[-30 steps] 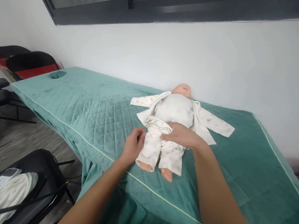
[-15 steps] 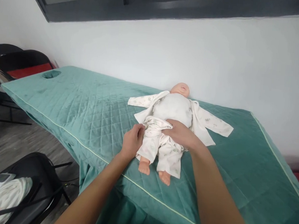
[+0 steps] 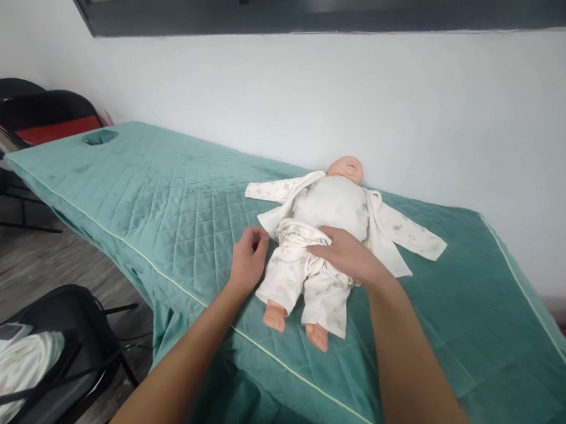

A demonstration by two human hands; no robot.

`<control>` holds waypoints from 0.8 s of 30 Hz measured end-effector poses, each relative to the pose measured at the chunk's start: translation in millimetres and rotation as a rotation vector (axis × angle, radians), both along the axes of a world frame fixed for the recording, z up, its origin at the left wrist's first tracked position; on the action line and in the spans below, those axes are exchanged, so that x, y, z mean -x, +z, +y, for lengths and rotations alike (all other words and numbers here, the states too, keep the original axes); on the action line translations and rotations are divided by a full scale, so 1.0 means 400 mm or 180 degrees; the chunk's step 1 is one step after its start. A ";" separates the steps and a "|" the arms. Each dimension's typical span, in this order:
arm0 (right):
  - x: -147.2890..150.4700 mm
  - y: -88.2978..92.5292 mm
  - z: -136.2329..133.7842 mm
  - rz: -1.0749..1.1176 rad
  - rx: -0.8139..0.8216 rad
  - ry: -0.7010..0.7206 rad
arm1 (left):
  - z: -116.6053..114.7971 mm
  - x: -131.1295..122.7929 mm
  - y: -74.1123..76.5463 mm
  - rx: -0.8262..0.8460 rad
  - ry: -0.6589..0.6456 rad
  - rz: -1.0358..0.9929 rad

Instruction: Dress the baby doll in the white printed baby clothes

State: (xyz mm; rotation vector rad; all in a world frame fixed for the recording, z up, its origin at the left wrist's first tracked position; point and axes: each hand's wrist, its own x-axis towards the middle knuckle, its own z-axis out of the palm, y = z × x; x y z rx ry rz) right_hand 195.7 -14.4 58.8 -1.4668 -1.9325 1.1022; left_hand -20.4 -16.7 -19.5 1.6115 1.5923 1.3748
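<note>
A baby doll (image 3: 349, 169) lies on its back on a green quilted bed, its feet toward me. Its white printed jacket (image 3: 411, 237) is spread open, with both sleeves out to the sides. A padded white layer (image 3: 332, 206) covers its belly. White printed trousers (image 3: 282, 277) cover the legs, bunched at the top, and the bare feet stick out. My right hand (image 3: 346, 253) grips the bunched waist of the trousers, thumb in the folds. Just left of the trousers, my left hand (image 3: 248, 261) is held with fingers curled, apart from the cloth; nothing shows in it.
The green bed (image 3: 166, 196) runs along a white wall below a dark-framed window (image 3: 239, 19), with a face hole (image 3: 100, 137) at its far left. A black chair (image 3: 73, 326) at lower left bears folded white cloth (image 3: 20, 374). More chairs (image 3: 50, 112) stand beyond.
My left hand has let go of the trousers' side and moved slightly left of them. My right hand keeps its grip on the waist. The view has shifted a little.
</note>
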 end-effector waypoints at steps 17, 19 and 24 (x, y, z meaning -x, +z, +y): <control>0.004 0.005 -0.006 0.0003 0.0005 -0.0003 | 0.062 -0.010 -0.016 -0.0108 0.0126 0.0826; 0.004 0.005 -0.007 0.0018 0.0020 -0.0016 | 0.081 -0.008 -0.012 0.0028 0.0103 0.0888; -0.002 0.004 -0.012 0.0277 -0.0033 0.0098 | 0.114 0.003 -0.005 -0.0010 0.0135 0.0528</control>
